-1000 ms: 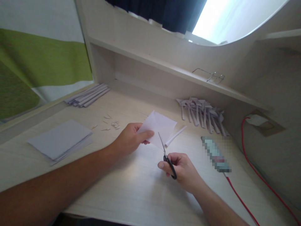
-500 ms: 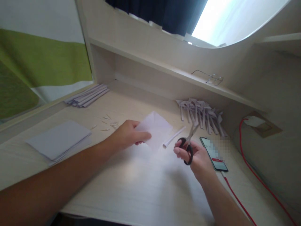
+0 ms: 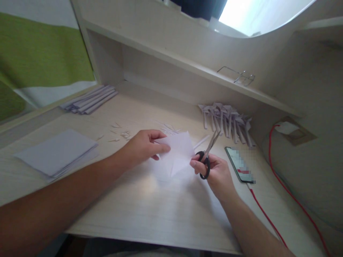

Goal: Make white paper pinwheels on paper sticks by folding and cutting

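1. Left hand [image 3: 148,145] has the white paper square [image 3: 178,151] pinched by its left edge, thumb on top. The paper's up just over the desk [image 3: 150,214], roughly mid-desk.
2. Right hand [image 3: 214,169] is curled around black-handled scissors [image 3: 205,156], blades a bit apart and pointing away. Its fingertips are right at the paper's right corner, can't tell if they're gripping it too.
3. Thin rolled paper stick [image 3: 201,141] lies just behind the scissors.
4. Paper pinwheels [image 3: 227,116] are bunched farther back, phone [image 3: 237,162] right of the right hand.
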Demonstrator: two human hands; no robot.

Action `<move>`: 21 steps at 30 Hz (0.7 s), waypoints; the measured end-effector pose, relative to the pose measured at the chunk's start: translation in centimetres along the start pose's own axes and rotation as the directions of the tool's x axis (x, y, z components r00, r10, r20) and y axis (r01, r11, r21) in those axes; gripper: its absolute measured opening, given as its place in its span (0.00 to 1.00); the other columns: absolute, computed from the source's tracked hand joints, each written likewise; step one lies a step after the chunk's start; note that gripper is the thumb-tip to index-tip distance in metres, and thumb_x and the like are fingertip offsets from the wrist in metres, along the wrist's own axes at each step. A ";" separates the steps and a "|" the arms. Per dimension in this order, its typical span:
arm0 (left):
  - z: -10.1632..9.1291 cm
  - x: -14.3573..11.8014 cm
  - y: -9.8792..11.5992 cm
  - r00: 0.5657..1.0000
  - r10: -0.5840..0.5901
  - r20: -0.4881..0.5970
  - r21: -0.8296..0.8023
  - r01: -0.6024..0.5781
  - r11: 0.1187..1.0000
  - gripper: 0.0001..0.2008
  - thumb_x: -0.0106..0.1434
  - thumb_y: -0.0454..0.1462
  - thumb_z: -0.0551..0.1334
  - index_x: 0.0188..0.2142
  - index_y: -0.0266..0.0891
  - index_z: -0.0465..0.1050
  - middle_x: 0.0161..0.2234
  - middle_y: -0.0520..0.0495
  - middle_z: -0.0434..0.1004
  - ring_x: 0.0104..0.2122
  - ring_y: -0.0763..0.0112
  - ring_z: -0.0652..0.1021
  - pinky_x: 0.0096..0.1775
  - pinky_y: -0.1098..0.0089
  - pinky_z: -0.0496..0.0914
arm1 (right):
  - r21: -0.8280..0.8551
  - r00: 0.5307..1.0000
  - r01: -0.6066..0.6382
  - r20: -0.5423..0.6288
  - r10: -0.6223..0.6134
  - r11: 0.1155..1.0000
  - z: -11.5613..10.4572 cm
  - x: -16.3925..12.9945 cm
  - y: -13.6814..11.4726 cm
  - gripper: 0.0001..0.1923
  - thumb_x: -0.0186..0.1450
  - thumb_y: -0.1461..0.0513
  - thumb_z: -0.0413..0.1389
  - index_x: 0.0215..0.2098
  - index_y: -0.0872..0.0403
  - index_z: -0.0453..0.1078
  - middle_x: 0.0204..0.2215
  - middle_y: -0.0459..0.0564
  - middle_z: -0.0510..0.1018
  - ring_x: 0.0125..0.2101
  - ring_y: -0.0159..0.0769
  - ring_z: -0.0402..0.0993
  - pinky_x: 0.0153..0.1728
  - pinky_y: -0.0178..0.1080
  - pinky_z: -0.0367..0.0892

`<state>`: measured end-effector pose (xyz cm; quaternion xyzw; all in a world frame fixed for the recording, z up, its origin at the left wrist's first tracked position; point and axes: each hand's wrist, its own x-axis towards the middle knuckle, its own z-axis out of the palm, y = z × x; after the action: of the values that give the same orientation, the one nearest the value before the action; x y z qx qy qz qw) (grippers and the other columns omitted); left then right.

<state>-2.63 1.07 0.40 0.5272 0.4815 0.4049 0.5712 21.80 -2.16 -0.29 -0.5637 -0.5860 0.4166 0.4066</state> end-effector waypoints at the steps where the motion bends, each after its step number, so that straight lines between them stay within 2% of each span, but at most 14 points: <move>1: 0.0 0.1 0.0 0.999 0.008 -0.032 -0.015 -0.008 1.000 0.13 0.48 0.40 0.72 0.34 0.38 0.79 0.29 0.49 0.81 0.29 0.68 0.78 0.27 0.72 0.73 | -0.003 1.000 0.003 -0.009 -0.003 1.000 -0.1 0.1 -0.1 0.15 0.57 0.53 0.69 0.30 0.55 0.76 0.19 0.43 0.72 0.21 0.30 0.63 0.23 0.35 0.59; 5: 0.3 0.1 -0.4 0.999 0.015 -0.051 -0.058 -0.018 0.998 0.11 0.49 0.40 0.72 0.31 0.37 0.78 0.27 0.50 0.79 0.27 0.71 0.77 0.28 0.72 0.73 | 0.009 0.993 0.019 -0.117 -0.018 1.000 -0.8 0.5 -0.1 0.16 0.58 0.51 0.69 0.30 0.54 0.72 0.16 0.40 0.68 0.17 0.28 0.59 0.19 0.35 0.55; 8: 0.2 0.0 -0.5 0.998 0.028 -0.058 -0.064 -0.032 0.997 0.10 0.50 0.40 0.71 0.30 0.37 0.79 0.26 0.51 0.77 0.28 0.71 0.76 0.29 0.72 0.73 | 0.010 0.984 0.050 -0.172 -0.048 0.999 -1.2 0.9 0.0 0.16 0.61 0.50 0.67 0.35 0.53 0.73 0.17 0.40 0.70 0.17 0.29 0.62 0.21 0.35 0.59; 10: 0.1 0.1 -0.5 0.996 0.037 -0.078 -0.067 -0.042 0.997 0.09 0.51 0.40 0.70 0.30 0.38 0.79 0.26 0.51 0.76 0.28 0.71 0.76 0.30 0.71 0.73 | 0.014 0.982 0.061 -0.183 -0.057 0.998 -1.3 1.2 0.2 0.16 0.61 0.51 0.67 0.36 0.54 0.73 0.18 0.41 0.72 0.18 0.30 0.66 0.23 0.36 0.62; 12: 0.1 0.2 -0.6 0.994 0.051 -0.097 -0.075 -0.059 0.995 0.09 0.52 0.41 0.70 0.31 0.38 0.78 0.27 0.51 0.76 0.30 0.70 0.76 0.30 0.71 0.72 | 0.043 0.988 0.051 -0.146 -0.044 0.998 -1.3 1.4 0.4 0.15 0.59 0.52 0.68 0.34 0.54 0.73 0.18 0.42 0.74 0.18 0.31 0.67 0.25 0.37 0.64; 15: 0.3 0.5 -0.8 0.982 0.122 -0.142 -0.041 -0.129 0.991 0.15 0.51 0.43 0.72 0.36 0.38 0.78 0.33 0.49 0.78 0.35 0.68 0.77 0.34 0.71 0.72 | 0.112 0.994 0.062 -0.098 -0.051 0.992 -0.8 1.2 0.8 0.13 0.58 0.55 0.68 0.32 0.54 0.74 0.19 0.44 0.76 0.21 0.33 0.71 0.28 0.37 0.66; 18: 0.7 0.4 -0.7 0.978 0.103 -0.182 -0.054 -0.114 0.992 0.24 0.52 0.48 0.73 0.44 0.37 0.76 0.41 0.45 0.80 0.42 0.64 0.78 0.37 0.69 0.72 | 0.175 0.980 0.139 -0.167 -0.110 0.975 0.0 0.8 1.0 0.12 0.59 0.56 0.69 0.33 0.54 0.75 0.24 0.45 0.79 0.26 0.34 0.75 0.30 0.37 0.67; 19: 0.8 0.2 -0.7 0.985 0.064 -0.163 -0.094 -0.080 0.992 0.26 0.53 0.51 0.72 0.45 0.37 0.76 0.44 0.43 0.80 0.44 0.62 0.78 0.37 0.68 0.73 | 0.201 0.971 0.168 -0.202 -0.127 0.965 0.2 0.6 1.1 0.12 0.60 0.56 0.69 0.34 0.54 0.75 0.25 0.45 0.79 0.27 0.34 0.75 0.31 0.37 0.68; 21: 1.1 -0.2 -0.7 0.999 -0.010 -0.033 -0.166 0.005 0.986 0.27 0.56 0.55 0.69 0.44 0.37 0.76 0.46 0.40 0.80 0.46 0.58 0.79 0.35 0.67 0.73 | 0.255 0.955 0.212 -0.259 -0.144 0.944 0.7 0.2 1.2 0.12 0.60 0.56 0.68 0.36 0.53 0.75 0.26 0.45 0.79 0.28 0.35 0.76 0.33 0.38 0.69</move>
<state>-1.58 0.57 -0.24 0.4692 0.4577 0.4501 0.6065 21.58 -1.91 -1.67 -0.4906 -0.5173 0.3861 0.5854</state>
